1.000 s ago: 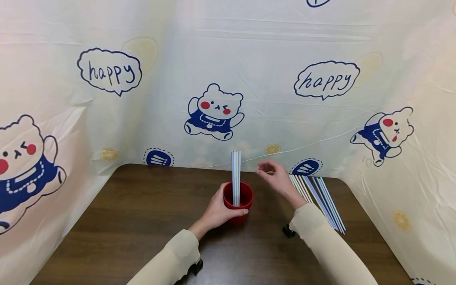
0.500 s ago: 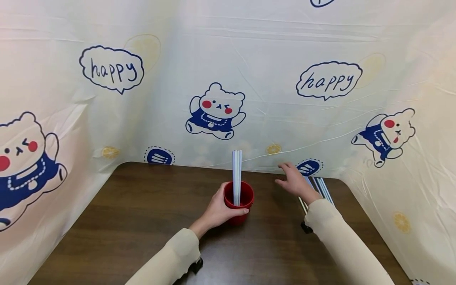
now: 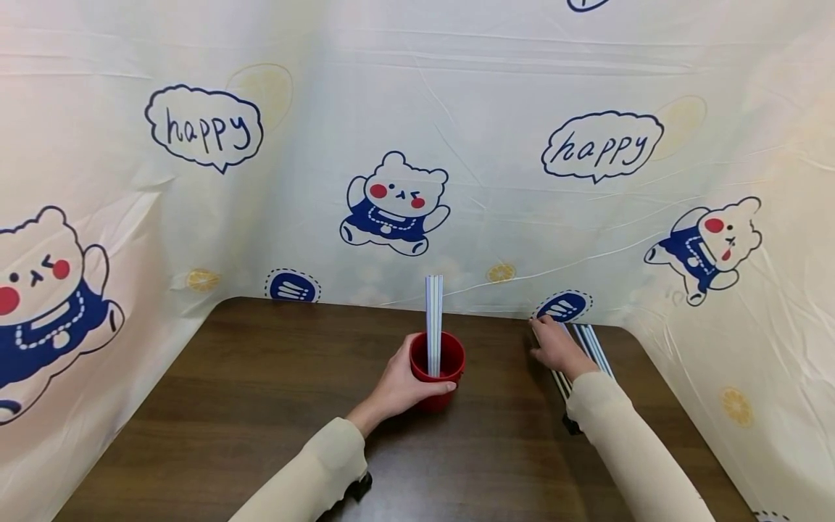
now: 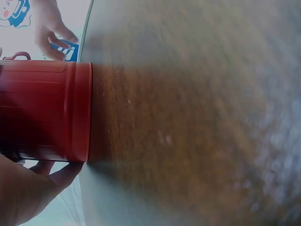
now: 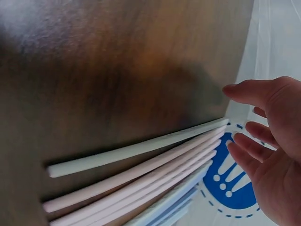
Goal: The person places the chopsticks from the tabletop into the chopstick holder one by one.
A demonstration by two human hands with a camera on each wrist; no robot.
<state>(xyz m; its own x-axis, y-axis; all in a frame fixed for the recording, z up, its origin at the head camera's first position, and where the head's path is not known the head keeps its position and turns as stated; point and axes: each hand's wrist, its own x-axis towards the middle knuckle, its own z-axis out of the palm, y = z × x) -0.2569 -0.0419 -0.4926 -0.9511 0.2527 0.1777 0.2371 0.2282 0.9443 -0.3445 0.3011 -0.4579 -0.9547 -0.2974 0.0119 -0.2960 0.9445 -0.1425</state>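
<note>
My left hand (image 3: 399, 383) holds a red cup (image 3: 433, 403) around its side, near the middle of the table. A bundle of thin pale-blue and white straw-like sticks (image 3: 433, 319) stands upright in it. In the left wrist view the cup (image 4: 37, 108) has ribbed walls and a small handle. My right hand (image 3: 559, 348) is over the far end of a row of loose sticks at the right. The right wrist view shows the thumb and fingers spread apart beside the ends of a pale green stick (image 5: 141, 149) and several pink sticks (image 5: 136, 183), with nothing between them.
Several blue sticks (image 3: 595, 349) lie right of the right hand, partly hidden by the arm. The brown wooden table (image 3: 261, 406) ends at the back against a printed white cloth (image 3: 483, 145), which also hangs at both sides.
My right hand has moved right, from near the cup to over the row of sticks, and then lowered toward them. The left hand and the cup have stayed in place.
</note>
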